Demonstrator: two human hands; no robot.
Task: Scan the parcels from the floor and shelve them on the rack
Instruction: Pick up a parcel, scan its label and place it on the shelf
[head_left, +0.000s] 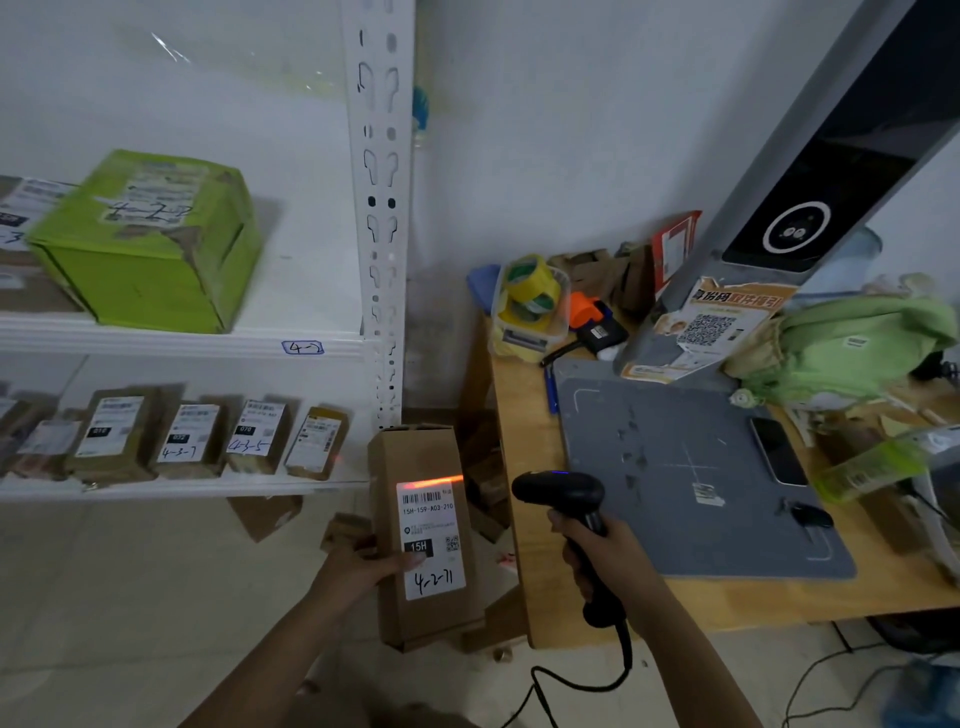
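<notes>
Left hand (363, 564) grips parcel (415, 457) beside scanner (558, 491).

i'm getting a dim, flat picture with a cool cast; the wall (571, 130) reads grey-blue. the brightest spot is the orange scan line (434, 480) on the parcel (415, 618), washing out the barcode at the top of the label (432, 540). there's also a small blue glint on the scanner (558, 491). the green box (145, 249) throws a soft shadow to its right. the rack (382, 208) upright bows from the wide lens. labels toward the shelf's left edge smear; the parcel's print is sharp.
</notes>
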